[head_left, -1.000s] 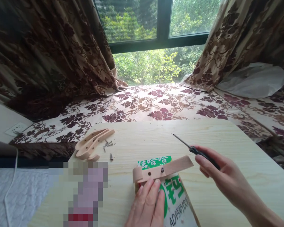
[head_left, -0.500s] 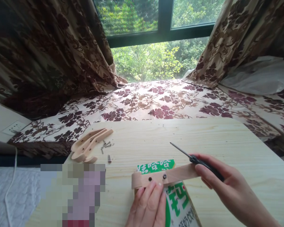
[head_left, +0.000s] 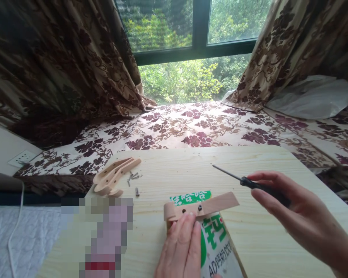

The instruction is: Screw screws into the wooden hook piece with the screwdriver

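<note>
My left hand (head_left: 181, 243) lies over a wooden hook piece (head_left: 220, 200), its fingertips holding the piece down on a green-and-white printed carton (head_left: 217, 251). The hook piece has a curled left end, a dark hole, and a screw (head_left: 200, 207) standing in its second hole. In my right hand (head_left: 290, 212) is a screwdriver (head_left: 263, 190) with a black handle. Its thin shaft points up and left, above the table and apart from the screw. Part of the hook piece is hidden beneath my left fingers.
Several more wooden hook pieces (head_left: 116, 175) lie at the table's left, with loose screws (head_left: 137, 192) beside them. A pixelated patch (head_left: 107, 235) covers something at the lower left. Beyond the pale wooden table (head_left: 266, 162) are a floral-covered window ledge (head_left: 174, 131), curtains and a white plastic bag (head_left: 313, 96).
My right hand has moved right and up with the screwdriver, away from the hook piece's straight end, which now shows fully. My left hand stays on the piece; the view has shifted slightly.
</note>
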Tool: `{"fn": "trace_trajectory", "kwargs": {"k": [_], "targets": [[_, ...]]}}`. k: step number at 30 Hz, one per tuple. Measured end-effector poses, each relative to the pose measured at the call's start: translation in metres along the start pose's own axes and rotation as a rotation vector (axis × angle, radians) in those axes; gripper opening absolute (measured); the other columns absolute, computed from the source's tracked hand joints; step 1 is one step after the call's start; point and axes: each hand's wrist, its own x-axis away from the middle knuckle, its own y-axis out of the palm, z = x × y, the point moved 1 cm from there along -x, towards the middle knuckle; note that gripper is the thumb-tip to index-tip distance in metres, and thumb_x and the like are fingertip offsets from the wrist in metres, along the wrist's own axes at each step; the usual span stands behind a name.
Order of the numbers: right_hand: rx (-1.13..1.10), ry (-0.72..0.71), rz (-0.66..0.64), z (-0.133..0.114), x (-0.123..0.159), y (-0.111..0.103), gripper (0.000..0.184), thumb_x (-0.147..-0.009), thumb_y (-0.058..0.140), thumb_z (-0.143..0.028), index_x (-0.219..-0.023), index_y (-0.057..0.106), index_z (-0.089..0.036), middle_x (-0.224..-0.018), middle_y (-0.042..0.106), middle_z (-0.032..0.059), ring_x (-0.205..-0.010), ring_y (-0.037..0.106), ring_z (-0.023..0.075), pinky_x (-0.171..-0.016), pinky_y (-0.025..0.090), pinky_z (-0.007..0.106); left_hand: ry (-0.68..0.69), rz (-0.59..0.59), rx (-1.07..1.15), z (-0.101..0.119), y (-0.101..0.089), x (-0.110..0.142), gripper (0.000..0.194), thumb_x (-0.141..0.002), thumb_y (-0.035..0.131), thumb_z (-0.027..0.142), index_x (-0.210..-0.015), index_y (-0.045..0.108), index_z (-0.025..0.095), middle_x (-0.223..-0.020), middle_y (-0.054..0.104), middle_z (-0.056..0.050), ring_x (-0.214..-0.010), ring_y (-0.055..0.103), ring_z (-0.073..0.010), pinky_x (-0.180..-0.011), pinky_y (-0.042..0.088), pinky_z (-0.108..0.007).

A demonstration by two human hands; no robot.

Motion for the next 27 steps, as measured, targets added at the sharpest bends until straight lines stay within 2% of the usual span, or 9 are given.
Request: {"fn": "trace_trajectory", "kwargs": {"k": [2, 6, 10, 17, 21, 27], "targets": [[0.085, -0.159, -0.136, -0.011, -0.006, -0.008, 0.024, -0.084, 0.061, -0.044, -0.100, 0.066, -0.027, -0.090, 0.073, 0.0047, -0.076, 0.067, 0.0212, -0.057, 0.053, 0.026, 0.027, -0.024, -0.034, 0.002, -0.003, -0.003, 0.056, -0.096, 0.039, 0.044, -0.138, 0.040, 0.007, -0.138, 0.051, -0.013, -0.134, 0.039, -0.0254, -0.107, 0.039, -0.033], [0.287, -0.424, -0.426, -0.042, -0.019, -0.010, 0.017, -0.090, 0.055, -0.031, -0.100, 0.068, -0.027, -0.084, 0.072, -0.0003, -0.063, 0.062, 0.0134, -0.054, 0.047, 0.023, -0.007, -0.009, -0.093, 0.009, -0.005, -0.016, 0.070, -0.089, 0.048, 0.052, -0.140, 0.038, 0.005, -0.146, 0.041, -0.014, -0.133, 0.041, -0.0286, -0.100, 0.046, -0.038], [0.494, -0.597, -0.557, -0.071, -0.029, -0.006, 0.018, -0.089, 0.053, -0.023, -0.096, 0.069, -0.025, -0.077, 0.070, -0.0008, -0.063, 0.060, 0.0133, -0.058, 0.041, 0.025, -0.059, -0.003, -0.129, 0.014, 0.000, -0.024, 0.066, -0.090, 0.046, 0.051, -0.138, 0.041, 0.007, -0.145, 0.042, -0.013, -0.132, 0.042, -0.0291, -0.099, 0.048, -0.044], [0.634, -0.652, -0.600, -0.093, -0.034, -0.004, 0.017, -0.085, 0.054, -0.016, -0.085, 0.069, -0.023, -0.075, 0.071, 0.0012, -0.066, 0.062, 0.0159, -0.059, 0.038, 0.025, -0.070, -0.048, -0.078, 0.013, 0.009, -0.022, 0.063, -0.091, 0.045, 0.050, -0.140, 0.039, 0.010, -0.146, 0.041, -0.013, -0.134, 0.040, -0.0293, -0.103, 0.045, -0.047], [0.682, -0.640, -0.638, -0.100, -0.032, -0.002, 0.018, -0.082, 0.053, -0.012, -0.078, 0.068, -0.022, -0.072, 0.071, 0.0018, -0.065, 0.062, 0.0160, -0.059, 0.037, 0.025, -0.078, -0.019, -0.072, 0.013, 0.012, -0.022, 0.063, -0.090, 0.045, 0.050, -0.139, 0.041, 0.010, -0.144, 0.044, -0.012, -0.132, 0.042, -0.0290, -0.102, 0.046, -0.046], [0.753, -0.612, -0.698, -0.106, -0.033, -0.001, 0.016, -0.083, 0.051, -0.016, -0.076, 0.065, -0.020, -0.072, 0.070, 0.0032, -0.065, 0.059, 0.0155, -0.058, 0.034, 0.025, -0.089, 0.018, -0.092, 0.014, 0.016, -0.024, 0.063, -0.090, 0.045, 0.052, -0.137, 0.043, 0.010, -0.143, 0.046, -0.010, -0.132, 0.042, -0.0284, -0.103, 0.043, -0.045]]}}
